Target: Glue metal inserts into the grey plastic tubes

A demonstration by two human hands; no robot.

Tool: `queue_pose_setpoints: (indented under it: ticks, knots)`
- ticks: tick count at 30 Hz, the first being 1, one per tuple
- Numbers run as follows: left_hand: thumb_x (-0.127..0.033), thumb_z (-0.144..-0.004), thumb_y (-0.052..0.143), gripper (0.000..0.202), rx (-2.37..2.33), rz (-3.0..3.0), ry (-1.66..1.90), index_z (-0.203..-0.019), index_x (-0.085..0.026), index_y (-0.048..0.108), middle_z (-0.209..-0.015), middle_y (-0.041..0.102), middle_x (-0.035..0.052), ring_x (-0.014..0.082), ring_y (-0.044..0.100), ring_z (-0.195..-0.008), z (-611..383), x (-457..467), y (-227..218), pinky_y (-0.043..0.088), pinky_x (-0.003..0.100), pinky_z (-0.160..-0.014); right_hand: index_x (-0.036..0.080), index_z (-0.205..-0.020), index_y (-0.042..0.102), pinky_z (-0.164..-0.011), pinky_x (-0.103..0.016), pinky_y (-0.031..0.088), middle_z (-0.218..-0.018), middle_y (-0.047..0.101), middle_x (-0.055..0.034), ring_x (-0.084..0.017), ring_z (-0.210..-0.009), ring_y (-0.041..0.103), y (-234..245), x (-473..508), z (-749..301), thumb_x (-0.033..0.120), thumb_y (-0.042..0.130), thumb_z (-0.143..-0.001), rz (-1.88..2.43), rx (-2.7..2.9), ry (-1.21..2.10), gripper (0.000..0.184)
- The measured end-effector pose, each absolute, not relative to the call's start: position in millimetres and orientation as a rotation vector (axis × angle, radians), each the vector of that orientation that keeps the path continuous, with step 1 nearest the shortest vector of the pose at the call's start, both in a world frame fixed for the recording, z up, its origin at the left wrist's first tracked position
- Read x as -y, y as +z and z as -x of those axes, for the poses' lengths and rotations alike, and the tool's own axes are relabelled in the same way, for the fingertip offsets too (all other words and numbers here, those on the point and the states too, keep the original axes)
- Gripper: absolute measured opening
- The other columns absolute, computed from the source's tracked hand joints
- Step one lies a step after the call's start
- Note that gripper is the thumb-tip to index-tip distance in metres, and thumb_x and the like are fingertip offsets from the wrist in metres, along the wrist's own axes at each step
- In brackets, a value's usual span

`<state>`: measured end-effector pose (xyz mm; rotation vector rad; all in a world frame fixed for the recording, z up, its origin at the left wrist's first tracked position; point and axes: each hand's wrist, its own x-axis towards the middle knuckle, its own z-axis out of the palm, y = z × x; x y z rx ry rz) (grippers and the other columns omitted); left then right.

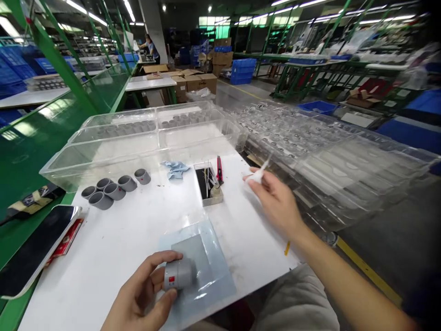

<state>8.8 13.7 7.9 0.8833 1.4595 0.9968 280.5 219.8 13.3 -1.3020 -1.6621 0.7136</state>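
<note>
My left hand (146,289) grips a grey cylindrical part (178,274) with a small red mark, thumb and fingers on its sides. The part is held on its side over a pale blue sheet (220,271) with a grey square pad (198,248). Off the table's right side, my right hand (275,197) is closed on a small white bottle with a long thin tip (257,176), partly blurred and covered by the fingers. Several similar grey cylinders (114,191) stand in a group at the left.
A small clear box (212,201) with thin sticks lies mid-table, beside a red utility knife (219,170). A crumpled blue cloth (177,169) is near it. Large clear trays (138,149) line the back; stacked clear trays (330,161) stand right. A phone (37,253) lies left.
</note>
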Motion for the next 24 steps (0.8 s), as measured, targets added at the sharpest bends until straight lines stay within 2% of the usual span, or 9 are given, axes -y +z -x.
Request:
queue_pose_setpoints:
  ticks: [2, 5, 7, 10, 13, 16, 18, 21, 24]
  knots:
    - [-0.052, -0.090, 0.076, 0.040, -1.441, -0.895, 1.032, -0.125, -0.036, 0.066, -0.116, 0.076, 0.0025, 0.0168, 0.069, -0.101, -7.2, -11.3, 6.0, 0.052, 0.019, -0.085, 0.023, -0.133, 0.066, -0.095, -0.038, 0.058, -0.116, 0.078, -0.0074, -0.022, -0.106, 0.074, 14.2, -184.5, -279.7, 0.043, 0.057, -0.102, 1.260, 1.563, 0.772, 0.038]
    - [-0.046, -0.090, 0.077, 0.027, -1.440, -0.922, 1.115, -0.114, -0.036, 0.072, -0.139, 0.066, 0.0031, 0.0222, 0.063, -0.124, -4.4, -8.7, 1.1, 0.053, 0.023, -0.092, 0.030, -0.135, 0.068, -0.074, -0.035, 0.065, -0.100, 0.082, -0.0042, -0.021, -0.081, 0.077, 15.1, -132.7, -274.8, 0.043, 0.071, -0.095, 1.269, 1.486, 0.930, 0.042]
    - [-0.044, -0.090, 0.077, 0.021, -1.426, -0.927, 1.120, -0.108, -0.034, 0.074, -0.140, 0.064, 0.0046, 0.0236, 0.066, -0.118, -2.9, -7.9, -0.9, 0.057, 0.026, -0.084, 0.034, -0.125, 0.075, -0.073, -0.035, 0.066, -0.095, 0.083, -0.0026, -0.022, -0.078, 0.078, 13.9, -107.8, -268.9, 0.042, 0.080, -0.087, 1.329, 1.388, 0.978, 0.039]
    - [-0.044, -0.082, 0.085, 0.026, -1.434, -0.896, 1.115, -0.100, -0.032, 0.071, -0.134, 0.065, 0.0048, 0.0215, 0.069, -0.097, -2.2, -7.4, 0.8, 0.056, 0.026, -0.067, 0.035, -0.107, 0.081, -0.080, -0.034, 0.065, -0.100, 0.083, -0.0019, -0.024, -0.091, 0.078, 5.9, -89.3, -261.3, 0.041, 0.087, -0.079, 1.379, 1.239, 0.937, 0.029]
    - [-0.045, -0.074, 0.091, 0.036, -1.479, -0.839, 1.079, -0.098, -0.032, 0.068, -0.123, 0.068, 0.0017, 0.0189, 0.068, -0.088, -1.2, -6.3, 6.4, 0.055, 0.026, -0.068, 0.032, -0.101, 0.080, -0.082, -0.032, 0.062, -0.103, 0.080, -0.0035, -0.025, -0.104, 0.073, -8.2, -84.9, -258.9, 0.038, 0.087, -0.081, 1.282, 1.234, 0.812, 0.021]
    - [-0.060, -0.081, 0.080, 0.047, -1.497, -0.785, 0.933, -0.115, -0.031, 0.065, -0.097, 0.074, 0.0017, 0.0195, 0.067, -0.075, 2.4, -5.1, 12.3, 0.055, 0.032, -0.075, 0.028, -0.103, 0.078, -0.071, -0.033, 0.058, -0.101, 0.077, -0.0065, -0.023, -0.087, 0.070, -21.7, -81.8, -257.4, 0.035, 0.072, -0.095, 1.107, 1.263, 0.815, 0.013]
    - [-0.067, -0.087, 0.069, 0.054, -1.522, -0.808, 0.831, -0.121, -0.026, 0.062, -0.084, 0.075, 0.0026, 0.0218, 0.066, -0.075, 4.7, -5.7, 15.4, 0.053, 0.034, -0.080, 0.024, -0.106, 0.077, -0.062, -0.034, 0.053, -0.096, 0.074, -0.0079, -0.020, -0.071, 0.064, -27.5, -77.8, -254.2, 0.039, 0.058, -0.102, 0.972, 1.298, 0.890, 0.024]
    - [-0.069, -0.090, 0.062, 0.056, -1.571, -0.858, 0.736, -0.120, -0.021, 0.062, -0.081, 0.076, 0.0045, 0.0229, 0.065, -0.078, 3.7, -8.5, 19.4, 0.048, 0.033, -0.081, 0.022, -0.111, 0.075, -0.055, -0.035, 0.044, -0.080, 0.067, -0.0066, -0.020, -0.063, 0.057, -28.4, -72.4, -244.7, 0.046, 0.047, -0.105, 0.814, 1.349, 0.975, 0.037]
    - [-0.071, -0.087, 0.065, 0.060, -1.635, -0.852, 0.714, -0.121, -0.020, 0.063, -0.080, 0.075, 0.0038, 0.0225, 0.063, -0.076, -2.9, -11.3, 23.1, 0.049, 0.033, -0.081, 0.021, -0.110, 0.072, -0.054, -0.035, 0.040, -0.071, 0.060, -0.0036, -0.021, -0.061, 0.055, -20.1, -72.0, -231.9, 0.044, 0.052, -0.103, 0.751, 1.435, 0.925, 0.032]
